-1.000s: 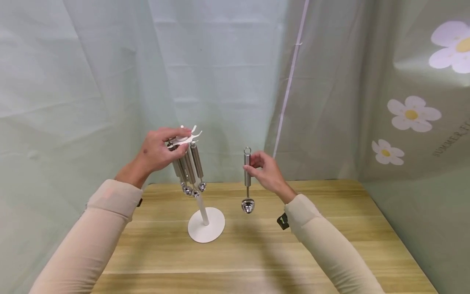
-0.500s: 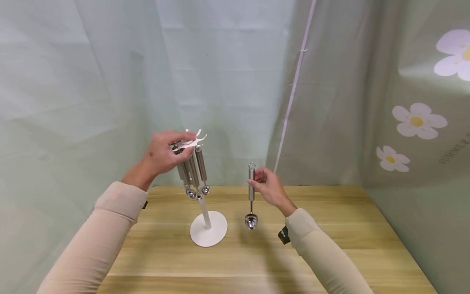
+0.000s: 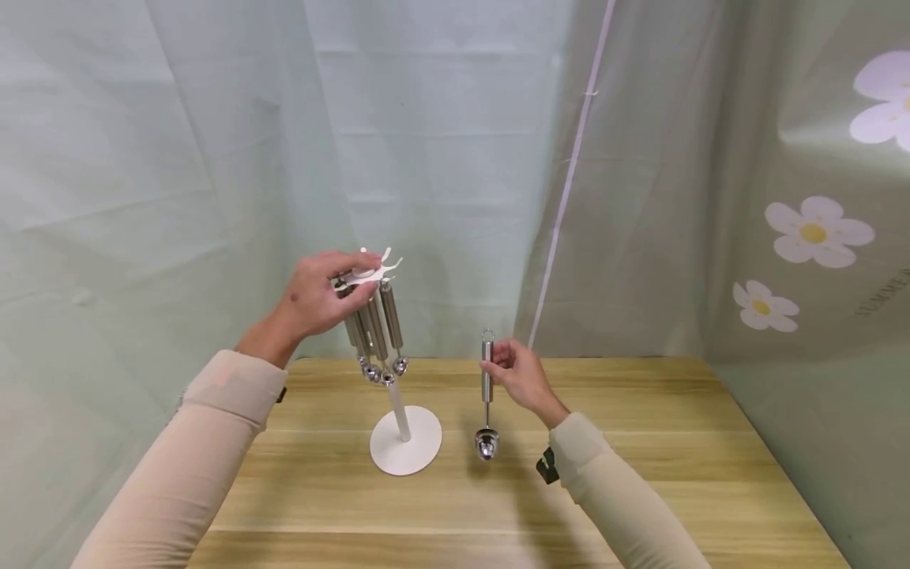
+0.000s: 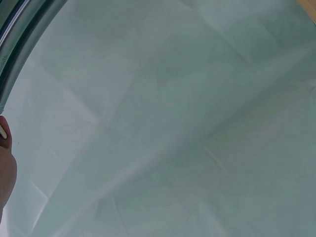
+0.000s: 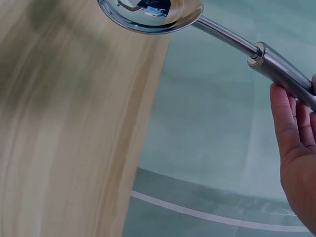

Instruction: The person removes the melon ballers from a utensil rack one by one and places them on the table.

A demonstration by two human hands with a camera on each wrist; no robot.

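The right hand [image 3: 517, 373] pinches the steel spoon [image 3: 486, 395] by the upper part of its handle, fingers curled round the tube just below the ring at its tip. The spoon hangs upright beneath the hand, bowl downward, its bowl close above the wooden table [image 3: 640, 474] and clear of it as far as the head view shows. In the right wrist view the bowl [image 5: 150, 15] juts up and away from the fingers [image 5: 286, 123], with the handle running back into the grasp.

To the left of that hand, well apart from it, stands the white rack [image 3: 405, 442], its round base on the table a little left of the spoon's bowl. The left hand [image 3: 316, 300] grips the rack's top, thumb and fingers curled over the white hooked head, and is higher than the right hand. Directly below the left hand's fingers hang several more steel spoons [image 3: 377, 332], bunched close together against the pole, bowls downward.

The left wrist view shows only the pale green curtain [image 4: 173, 123] and a sliver of the hand at the edge.
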